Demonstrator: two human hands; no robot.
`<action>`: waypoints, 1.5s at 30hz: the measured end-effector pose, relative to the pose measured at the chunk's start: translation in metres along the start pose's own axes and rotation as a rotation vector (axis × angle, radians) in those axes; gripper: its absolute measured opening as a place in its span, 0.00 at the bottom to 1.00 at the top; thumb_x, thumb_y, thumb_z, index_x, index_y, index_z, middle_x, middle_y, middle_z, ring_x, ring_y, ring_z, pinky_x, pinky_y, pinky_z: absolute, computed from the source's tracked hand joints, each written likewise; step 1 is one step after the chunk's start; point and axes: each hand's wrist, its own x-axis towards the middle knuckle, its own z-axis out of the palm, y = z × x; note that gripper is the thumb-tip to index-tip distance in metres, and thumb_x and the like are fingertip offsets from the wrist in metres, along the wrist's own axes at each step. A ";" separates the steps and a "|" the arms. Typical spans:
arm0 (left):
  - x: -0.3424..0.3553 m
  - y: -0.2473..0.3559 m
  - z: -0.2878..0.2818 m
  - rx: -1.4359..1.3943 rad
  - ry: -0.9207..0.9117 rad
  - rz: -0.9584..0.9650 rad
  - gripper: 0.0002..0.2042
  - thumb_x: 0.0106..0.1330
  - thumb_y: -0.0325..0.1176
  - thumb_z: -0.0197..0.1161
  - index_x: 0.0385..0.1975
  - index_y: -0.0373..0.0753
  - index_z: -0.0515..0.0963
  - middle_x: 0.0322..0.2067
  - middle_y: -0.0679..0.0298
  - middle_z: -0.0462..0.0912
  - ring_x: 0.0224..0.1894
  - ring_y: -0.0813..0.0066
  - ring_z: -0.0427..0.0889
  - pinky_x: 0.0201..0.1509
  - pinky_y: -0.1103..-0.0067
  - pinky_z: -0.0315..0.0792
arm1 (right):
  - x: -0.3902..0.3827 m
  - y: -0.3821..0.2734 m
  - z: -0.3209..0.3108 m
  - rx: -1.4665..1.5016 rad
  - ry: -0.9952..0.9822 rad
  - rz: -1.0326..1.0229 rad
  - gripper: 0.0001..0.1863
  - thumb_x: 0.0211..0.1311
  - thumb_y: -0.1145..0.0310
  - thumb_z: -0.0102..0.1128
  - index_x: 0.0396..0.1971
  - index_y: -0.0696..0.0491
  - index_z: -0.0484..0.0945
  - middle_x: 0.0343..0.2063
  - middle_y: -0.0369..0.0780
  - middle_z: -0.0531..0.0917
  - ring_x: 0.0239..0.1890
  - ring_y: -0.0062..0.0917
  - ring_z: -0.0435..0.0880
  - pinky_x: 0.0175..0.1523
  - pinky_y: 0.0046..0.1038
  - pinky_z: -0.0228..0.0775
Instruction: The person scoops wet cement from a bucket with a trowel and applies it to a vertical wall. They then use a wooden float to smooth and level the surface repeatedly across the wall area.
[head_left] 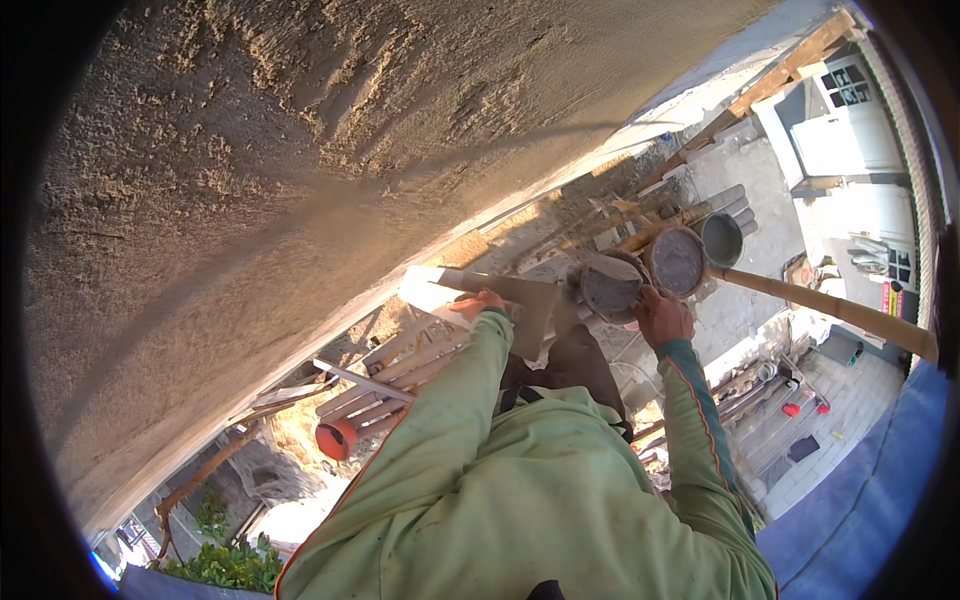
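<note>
My left hand [480, 304] grips a flat board [535, 305], its far left end bright in the sun and the rest greyish brown. The board lies in front of my legs, close to the wall's lower edge. My right hand [663, 316] is closed at the rim of a round bucket [608, 292] holding dark grey mortar. What its fingers hold is hidden, though a pale curved edge shows over the mortar. A second bucket of grey mortar [677, 260] stands just beyond, with an empty-looking grey bucket [721, 240] behind it.
A rough wall coated in brown plaster [330, 130] fills the upper left. A bamboo pole [820, 305] runs to the right past the buckets. Wooden planks [400, 378] and a red round container [336, 438] lie lower left. Blue sheeting [870, 500] hangs at lower right.
</note>
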 end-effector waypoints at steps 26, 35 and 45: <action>-0.061 0.049 -0.033 -0.589 -0.326 0.040 0.30 0.65 0.39 0.67 0.61 0.28 0.65 0.53 0.50 0.81 0.55 0.57 0.81 0.61 0.69 0.71 | -0.061 0.002 -0.016 0.121 0.033 -0.067 0.14 0.65 0.54 0.64 0.40 0.48 0.82 0.30 0.42 0.82 0.36 0.45 0.84 0.40 0.45 0.73; -0.049 0.039 -0.001 -0.109 -0.171 0.276 0.32 0.71 0.46 0.57 0.68 0.30 0.60 0.59 0.49 0.78 0.64 0.56 0.75 0.73 0.70 0.61 | -0.008 -0.001 -0.056 -0.164 -0.107 -0.349 0.14 0.57 0.53 0.69 0.39 0.43 0.83 0.31 0.38 0.85 0.40 0.37 0.86 0.47 0.42 0.73; -0.043 0.029 -0.005 0.202 -0.363 0.475 0.24 0.79 0.42 0.38 0.57 0.34 0.77 0.47 0.52 0.87 0.56 0.60 0.83 0.77 0.66 0.55 | -0.003 0.008 -0.065 -0.134 -0.251 -0.270 0.13 0.57 0.53 0.68 0.36 0.45 0.82 0.29 0.39 0.84 0.38 0.38 0.85 0.50 0.43 0.73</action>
